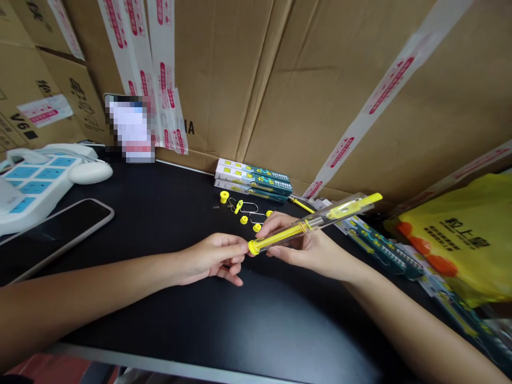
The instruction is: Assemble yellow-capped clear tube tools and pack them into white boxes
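A tubular spring scale (pixel 288 233), a clear tube with a yellow rod and a metal spring inside, is held tilted, its far end raised to the right. My right hand (pixel 310 253) is closed around the middle of the tube. At the lower end, my left hand (pixel 214 258) pinches at the yellow end cap (pixel 253 247) with thumb and forefinger; its other fingers are loosely curled. Just beyond my hands lie small loose parts: a yellow plug (pixel 224 197), several smaller yellow caps (pixel 244 219), wire hooks (pixel 248 204) and tiny springs (pixel 216 206).
Small printed boxes (pixel 254 180) are stacked at the back, with more boxes (pixel 380 250) along the right beside a yellow bag (pixel 460 229). A phone (pixel 60 234) and a white power strip (pixel 44 173) lie at left. Cardboard (pixel 224 69) walls the black table's (pixel 224 325) back.
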Demonstrator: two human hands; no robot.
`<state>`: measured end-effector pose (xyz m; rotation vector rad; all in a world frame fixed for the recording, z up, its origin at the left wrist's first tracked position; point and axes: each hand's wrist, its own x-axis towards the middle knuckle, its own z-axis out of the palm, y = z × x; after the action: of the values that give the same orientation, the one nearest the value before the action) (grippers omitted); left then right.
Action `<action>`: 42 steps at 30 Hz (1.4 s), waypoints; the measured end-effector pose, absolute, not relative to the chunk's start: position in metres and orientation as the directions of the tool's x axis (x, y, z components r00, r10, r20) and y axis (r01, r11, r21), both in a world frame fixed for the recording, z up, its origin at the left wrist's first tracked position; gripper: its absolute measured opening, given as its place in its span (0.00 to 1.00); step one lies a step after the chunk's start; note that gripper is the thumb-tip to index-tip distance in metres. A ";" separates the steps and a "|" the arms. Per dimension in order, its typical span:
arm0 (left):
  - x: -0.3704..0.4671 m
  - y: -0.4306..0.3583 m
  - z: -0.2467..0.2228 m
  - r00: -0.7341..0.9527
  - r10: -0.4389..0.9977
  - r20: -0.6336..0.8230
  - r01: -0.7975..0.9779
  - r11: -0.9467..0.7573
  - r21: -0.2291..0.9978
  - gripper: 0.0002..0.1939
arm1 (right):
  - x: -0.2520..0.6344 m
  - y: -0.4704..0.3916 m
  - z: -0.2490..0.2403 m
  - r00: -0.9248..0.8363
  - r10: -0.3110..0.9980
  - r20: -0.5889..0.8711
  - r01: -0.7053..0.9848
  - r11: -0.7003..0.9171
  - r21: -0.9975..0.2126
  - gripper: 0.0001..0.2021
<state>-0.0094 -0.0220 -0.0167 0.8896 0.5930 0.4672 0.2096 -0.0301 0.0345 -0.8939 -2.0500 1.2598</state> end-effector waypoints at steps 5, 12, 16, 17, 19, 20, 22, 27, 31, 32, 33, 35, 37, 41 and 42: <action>-0.009 -0.022 -0.018 0.742 0.609 -0.281 -0.122 0.535 0.836 0.13 | 0.207 -0.030 0.031 -0.624 0.774 0.107 0.231 0.313 -0.921 0.10; -0.007 -0.023 -0.018 0.731 0.619 -0.288 -0.084 0.501 0.861 0.15 | 0.202 -0.030 0.024 -0.567 0.823 0.041 0.200 0.186 -0.962 0.10; -0.007 -0.024 -0.017 0.719 0.642 -0.268 -0.074 0.454 0.888 0.15 | 0.203 -0.031 0.023 -0.545 0.838 0.029 0.217 0.175 -0.960 0.11; -0.007 -0.024 -0.018 0.716 0.647 -0.262 -0.071 0.441 0.895 0.15 | 0.203 -0.031 0.023 -0.541 0.840 0.026 0.218 0.170 -0.961 0.11; -0.006 -0.025 -0.019 0.708 0.659 -0.253 -0.065 0.418 0.906 0.15 | 0.202 -0.031 0.022 -0.538 0.843 0.016 0.212 0.154 -0.965 0.11; -0.006 -0.025 -0.020 0.703 0.666 -0.248 -0.064 0.407 0.911 0.15 | 0.201 -0.032 0.021 -0.537 0.843 0.011 0.208 0.145 -0.967 0.11; -0.005 -0.025 -0.022 0.693 0.681 -0.238 -0.062 0.385 0.921 0.15 | 0.200 -0.032 0.018 -0.541 0.841 0.002 0.198 0.130 -0.972 0.11; -0.004 -0.027 -0.030 0.691 0.698 -0.188 -0.065 0.319 0.945 0.16 | 0.197 -0.032 0.016 -0.540 0.841 0.020 0.169 0.132 -0.977 0.13; -0.004 -0.028 -0.028 0.714 0.681 -0.165 -0.079 0.312 0.947 0.16 | 0.196 -0.032 0.018 -0.522 0.850 0.063 0.188 0.187 -0.964 0.12; -0.005 -0.028 -0.027 0.720 0.676 -0.154 -0.076 0.298 0.952 0.17 | 0.195 -0.031 0.017 -0.513 0.855 0.073 0.198 0.201 -0.959 0.12; -0.005 -0.028 -0.026 0.725 0.676 -0.133 -0.071 0.266 0.961 0.17 | 0.194 -0.031 0.016 -0.502 0.861 0.083 0.205 0.212 -0.956 0.12; -0.005 -0.029 -0.026 0.713 0.697 -0.078 -0.046 0.158 0.986 0.16 | 0.191 -0.030 0.011 -0.473 0.875 0.101 0.202 0.219 -0.955 0.13; -0.006 -0.029 -0.027 0.674 0.737 -0.039 0.017 0.037 0.999 0.16 | 0.188 -0.029 0.005 -0.443 0.890 0.110 0.176 0.206 -0.963 0.14; -0.008 -0.027 -0.025 0.611 0.791 -0.023 0.175 -0.107 0.979 0.17 | 0.183 -0.030 -0.002 -0.482 0.874 0.058 0.086 0.113 -0.990 0.15; -0.009 -0.026 -0.024 0.607 0.794 -0.010 0.191 -0.134 0.973 0.17 | 0.183 -0.031 -0.002 -0.497 0.867 0.043 0.059 0.084 -0.995 0.15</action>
<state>-0.0087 -0.0258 -0.0236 1.6577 0.8273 0.6396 0.1831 -0.0309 -0.0022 -0.9262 -1.6743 1.4875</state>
